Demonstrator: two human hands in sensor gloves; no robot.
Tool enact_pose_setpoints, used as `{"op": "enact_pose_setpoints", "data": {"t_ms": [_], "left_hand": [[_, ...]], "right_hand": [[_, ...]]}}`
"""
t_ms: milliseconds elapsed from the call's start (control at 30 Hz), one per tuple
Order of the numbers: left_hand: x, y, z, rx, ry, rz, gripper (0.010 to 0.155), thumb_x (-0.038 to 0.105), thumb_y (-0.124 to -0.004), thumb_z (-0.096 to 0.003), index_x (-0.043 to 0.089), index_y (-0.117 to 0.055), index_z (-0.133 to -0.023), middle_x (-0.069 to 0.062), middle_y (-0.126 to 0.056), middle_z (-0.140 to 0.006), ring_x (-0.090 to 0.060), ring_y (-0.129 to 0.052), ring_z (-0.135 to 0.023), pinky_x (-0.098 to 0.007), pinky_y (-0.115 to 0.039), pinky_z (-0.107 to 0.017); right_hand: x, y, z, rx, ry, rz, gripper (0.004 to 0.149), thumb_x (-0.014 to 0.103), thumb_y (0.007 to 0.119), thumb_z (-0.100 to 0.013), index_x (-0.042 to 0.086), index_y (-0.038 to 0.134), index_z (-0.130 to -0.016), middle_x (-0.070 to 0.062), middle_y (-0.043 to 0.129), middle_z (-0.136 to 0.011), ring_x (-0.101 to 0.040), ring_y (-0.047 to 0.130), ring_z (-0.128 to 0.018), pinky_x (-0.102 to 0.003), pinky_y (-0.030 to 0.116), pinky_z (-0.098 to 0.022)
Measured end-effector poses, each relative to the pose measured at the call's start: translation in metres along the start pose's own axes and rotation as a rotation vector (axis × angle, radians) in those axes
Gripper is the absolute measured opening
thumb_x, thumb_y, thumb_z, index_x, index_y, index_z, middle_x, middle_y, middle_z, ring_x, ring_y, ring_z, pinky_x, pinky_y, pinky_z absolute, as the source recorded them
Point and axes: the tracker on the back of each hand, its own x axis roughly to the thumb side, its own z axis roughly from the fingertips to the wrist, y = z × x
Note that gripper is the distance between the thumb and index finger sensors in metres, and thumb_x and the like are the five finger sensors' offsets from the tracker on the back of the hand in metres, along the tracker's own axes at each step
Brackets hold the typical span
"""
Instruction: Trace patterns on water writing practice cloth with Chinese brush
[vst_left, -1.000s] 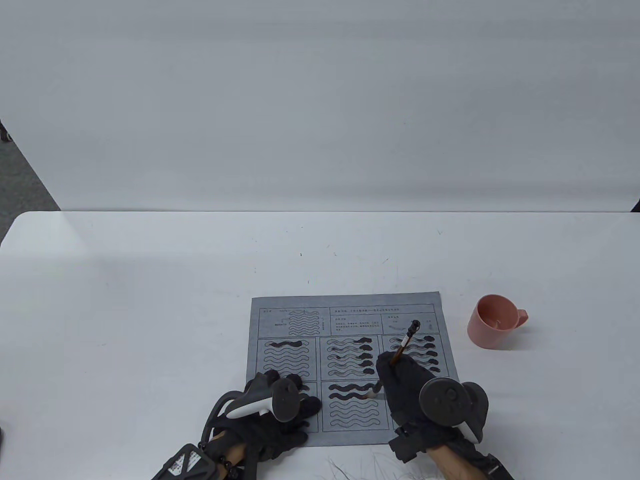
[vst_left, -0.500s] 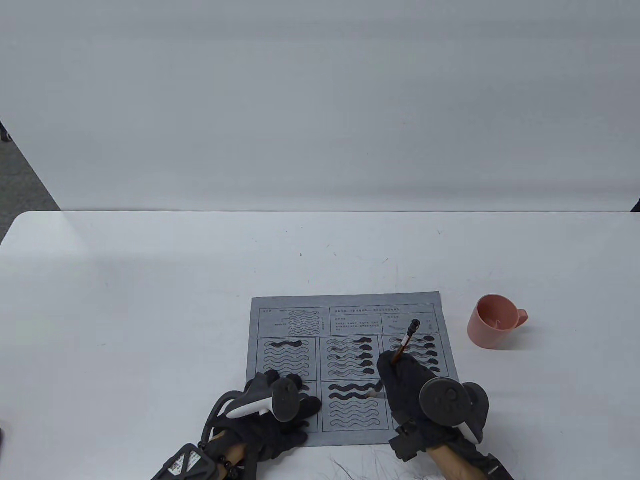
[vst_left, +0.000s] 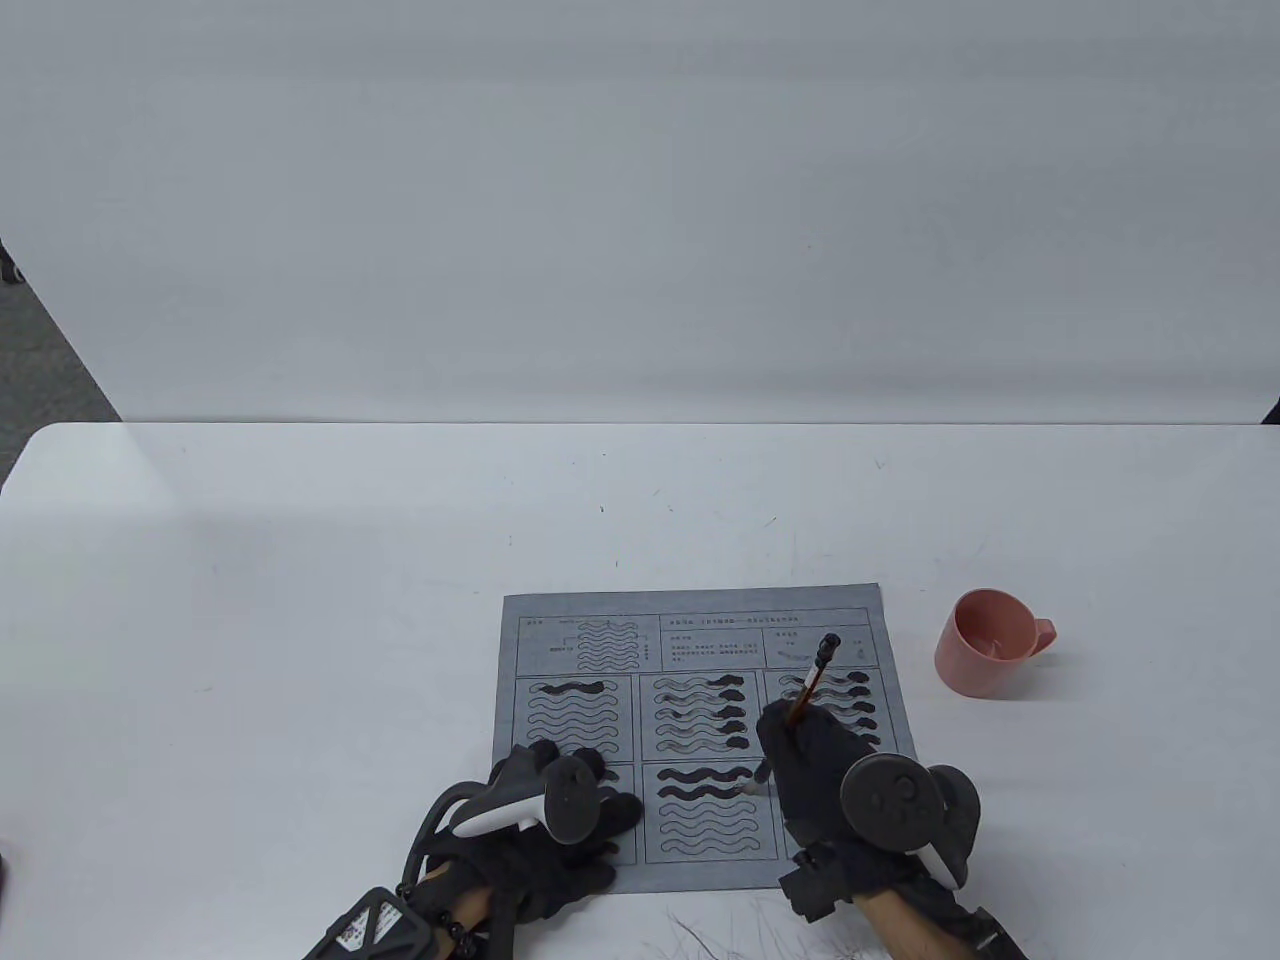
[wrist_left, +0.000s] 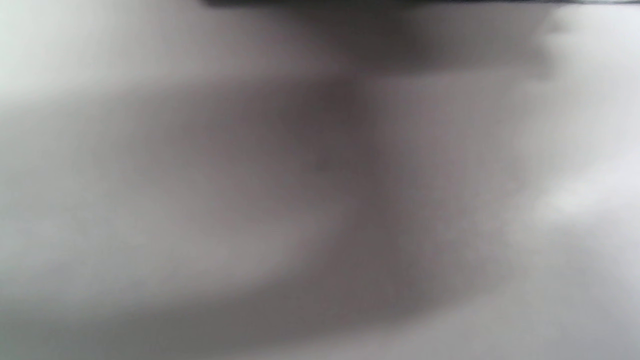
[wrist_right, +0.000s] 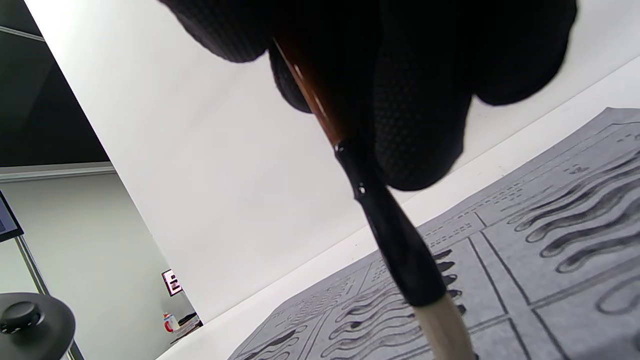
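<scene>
Nearest the bottom edge of the table view, the black-gloved left hand (vst_left: 545, 835) rests flat with its fingers spread on the lower left corner of the grey rectangular water writing cloth (vst_left: 700, 735), pinning it to the white table (vst_left: 300, 620). The left wrist view is only a blur of grey and shows nothing more.

Beside it, the black-gloved right hand (vst_left: 830, 790) has its fingers (wrist_right: 420, 125) curled round the slim brown-handled Chinese brush (vst_left: 812, 680), which leans with its dark knobbed end pointing away from the person. The brush's pale bristle tip touches the cloth at the right end of the second wavy line in the lower middle panel. In the right wrist view the black ferrule and whitish bristles run down out of the gloved grip toward the printed panels.

The top two lines of that panel are dark, the ones below only outlined. Dark strokes also mark the three upper panels.

Farther right, apart from the cloth, stands a pink plastic cup with a handle (vst_left: 985, 643).
</scene>
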Motion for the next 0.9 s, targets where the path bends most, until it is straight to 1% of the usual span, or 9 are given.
{"op": "enact_pose_setpoints", "data": {"t_ms": [900], "left_hand": [[0.0, -0.0002, 0.0, 0.0, 0.0, 0.0, 0.07, 0.067, -0.048, -0.0449, 0.071, 0.004, -0.092, 0.02, 0.031, -0.101, -0.029, 0.032, -0.094, -0.058, 0.011, -0.07]], "right_hand": [[-0.0002, -0.0024, 0.0, -0.021, -0.001, 0.013, 0.04, 0.038, 0.069, -0.058, 0.007, 0.083, -0.079, -0.02, 0.096, -0.075, -0.03, 0.105, -0.046, -0.059, 0.081, -0.046]]}}
